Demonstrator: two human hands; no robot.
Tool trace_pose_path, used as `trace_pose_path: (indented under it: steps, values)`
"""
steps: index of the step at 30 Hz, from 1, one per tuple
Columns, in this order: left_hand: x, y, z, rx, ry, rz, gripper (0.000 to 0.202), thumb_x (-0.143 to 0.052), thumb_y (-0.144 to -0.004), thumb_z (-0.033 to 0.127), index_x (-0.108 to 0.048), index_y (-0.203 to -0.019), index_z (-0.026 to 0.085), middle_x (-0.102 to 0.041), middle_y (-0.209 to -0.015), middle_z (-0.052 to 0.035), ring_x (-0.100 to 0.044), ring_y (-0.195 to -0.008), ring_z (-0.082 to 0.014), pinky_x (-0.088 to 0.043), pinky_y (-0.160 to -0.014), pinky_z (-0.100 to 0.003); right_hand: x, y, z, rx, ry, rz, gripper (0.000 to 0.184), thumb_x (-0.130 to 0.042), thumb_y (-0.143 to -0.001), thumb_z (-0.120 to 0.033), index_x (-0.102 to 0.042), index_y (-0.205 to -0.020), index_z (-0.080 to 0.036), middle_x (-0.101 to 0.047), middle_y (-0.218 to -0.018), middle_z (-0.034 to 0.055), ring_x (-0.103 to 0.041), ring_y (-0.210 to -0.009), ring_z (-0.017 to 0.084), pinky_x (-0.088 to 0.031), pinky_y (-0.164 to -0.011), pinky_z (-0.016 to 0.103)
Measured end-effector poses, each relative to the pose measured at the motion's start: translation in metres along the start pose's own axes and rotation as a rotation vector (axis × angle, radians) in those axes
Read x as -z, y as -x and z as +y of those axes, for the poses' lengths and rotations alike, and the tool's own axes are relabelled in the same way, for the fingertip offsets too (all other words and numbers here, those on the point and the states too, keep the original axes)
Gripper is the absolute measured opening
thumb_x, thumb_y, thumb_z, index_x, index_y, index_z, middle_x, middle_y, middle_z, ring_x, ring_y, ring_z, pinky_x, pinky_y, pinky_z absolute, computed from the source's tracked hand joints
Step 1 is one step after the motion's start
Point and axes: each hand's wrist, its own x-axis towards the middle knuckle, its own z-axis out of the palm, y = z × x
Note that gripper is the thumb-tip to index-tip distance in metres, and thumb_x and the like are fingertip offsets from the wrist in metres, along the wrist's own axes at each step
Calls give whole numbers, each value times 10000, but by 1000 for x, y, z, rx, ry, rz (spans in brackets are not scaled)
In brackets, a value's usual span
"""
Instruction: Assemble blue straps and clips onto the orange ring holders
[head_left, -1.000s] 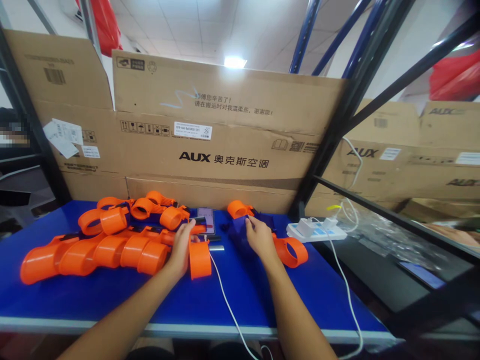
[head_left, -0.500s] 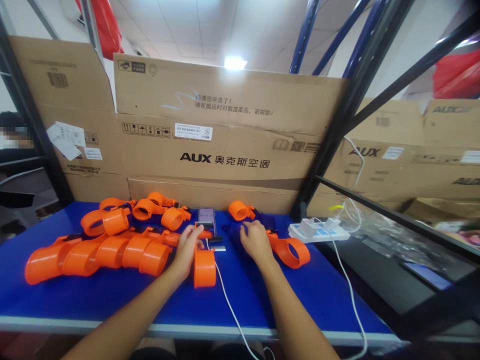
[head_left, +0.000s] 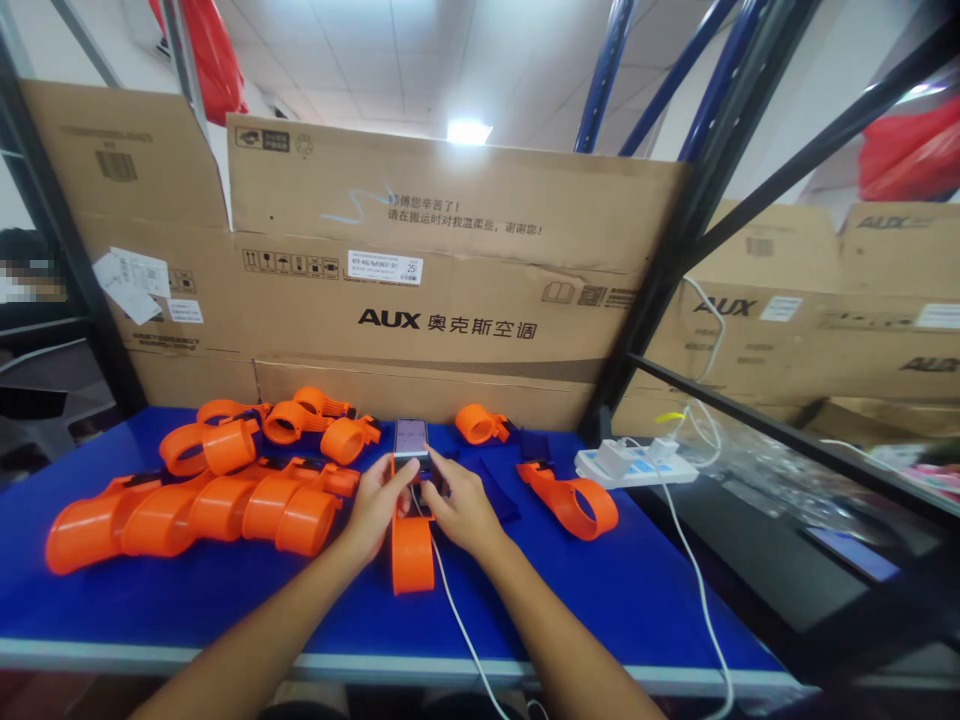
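Observation:
My left hand (head_left: pixel 377 507) is closed round an orange ring-shaped plastic device (head_left: pixel 413 556), whose wide band hangs below the fingers. My right hand (head_left: pixel 464 508) is at the device's dark upper part, thumb and fingers closed about its right side; the fingertips are partly hidden. A white cable (head_left: pixel 448 600) runs down from between the hands toward the front edge. Just beyond the fingers lies a phone (head_left: pixel 411 437) with a lit screen, its near end partly covered by the device and hands.
Several orange ring-shaped devices (head_left: pixel 225 510) lie on the left of the blue table (head_left: pixel 247 610). Single ones lie at the back (head_left: pixel 476 424) and right (head_left: pixel 581 508). A white power strip (head_left: pixel 637 464) sits at the right edge. Cardboard (head_left: pixel 442 350) walls the back.
My right hand has moved left from the dark cloth-like piece to the device in my left hand. The device's top has turned, and the band sits slightly lower.

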Motion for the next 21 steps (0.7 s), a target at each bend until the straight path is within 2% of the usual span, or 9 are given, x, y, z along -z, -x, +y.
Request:
trace_pose_path:
  steps: [4,9,21]
  values:
    - [2,0,0,10,-13,1,413,-850,-671,504,-663,-828,171,-462,-460,78,-367,-362,-51,-246,-376,-187,-2,3,-2,21,64,-26,572,-494,-951,-245,-432,-1518,-201,-696,-878,62,-627,-759,201,-507,-721,307]
    - [2,1,3,28,33,-9,398,-850,-674,491,-633,-796,179,-433,-442,90,-328,-353,-43,-229,-373,-182,-1,4,-5,67,90,-69,606,-482,-969,-262,-351,-1555,-184,-697,-915,80,-634,-782,210,-513,-739,322]
    - [-2,5,7,24,39,-34,396,-873,-650,459,-642,-800,175,-402,-439,100,-319,-349,-37,-258,-380,-187,-3,2,-7,62,114,-36,533,-429,-949,-179,-441,-1482,-167,-684,-917,94,-638,-825,229,-534,-785,347]
